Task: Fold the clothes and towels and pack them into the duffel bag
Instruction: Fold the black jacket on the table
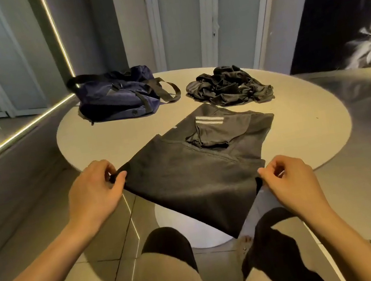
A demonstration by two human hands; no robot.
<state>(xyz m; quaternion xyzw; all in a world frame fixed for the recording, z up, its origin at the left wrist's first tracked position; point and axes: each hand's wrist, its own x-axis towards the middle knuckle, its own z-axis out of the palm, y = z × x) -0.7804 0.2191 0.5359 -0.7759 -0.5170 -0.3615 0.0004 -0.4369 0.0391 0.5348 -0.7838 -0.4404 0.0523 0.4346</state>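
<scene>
A black shirt with white stripes on one folded-in sleeve lies across the round white table, its near end hanging over the front edge. My left hand pinches its near left corner. My right hand pinches the near right corner. A navy duffel bag with black straps sits at the table's far left. A crumpled heap of dark clothes lies at the far right, apart from the bag.
The table stands on a white pedestal over a tiled floor. A lit mirror wall runs along the left. White panelled doors stand behind, and a dark poster at the right. My knees are below the shirt.
</scene>
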